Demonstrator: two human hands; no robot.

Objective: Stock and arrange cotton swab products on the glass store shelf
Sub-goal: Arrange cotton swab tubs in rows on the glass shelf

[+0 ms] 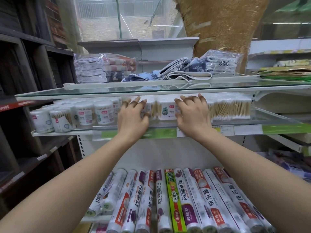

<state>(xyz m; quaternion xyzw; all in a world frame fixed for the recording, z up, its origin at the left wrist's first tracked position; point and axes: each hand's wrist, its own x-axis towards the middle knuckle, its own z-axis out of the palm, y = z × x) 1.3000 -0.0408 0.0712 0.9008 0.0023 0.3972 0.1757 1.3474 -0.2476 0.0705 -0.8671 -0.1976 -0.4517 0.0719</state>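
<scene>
Glossy glass shelf point(235, 122), clear plastic swab tubs point(84, 113), wooden-stemmed swabs point(230, 109).

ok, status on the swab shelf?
Left hand and right hand open, on square clear cotton-swab boxes. Round swab tubs left. Nothing blocking.

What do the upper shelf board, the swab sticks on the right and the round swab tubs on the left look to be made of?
Shelf board: clear glass, glossy, with a greenish edge and reflections. Swab sticks: pale tan, probably wood or bamboo, with white cotton-like tips. Round tubs: see-through plastic, apparently, with the sticks visible through the printed wall.
</scene>
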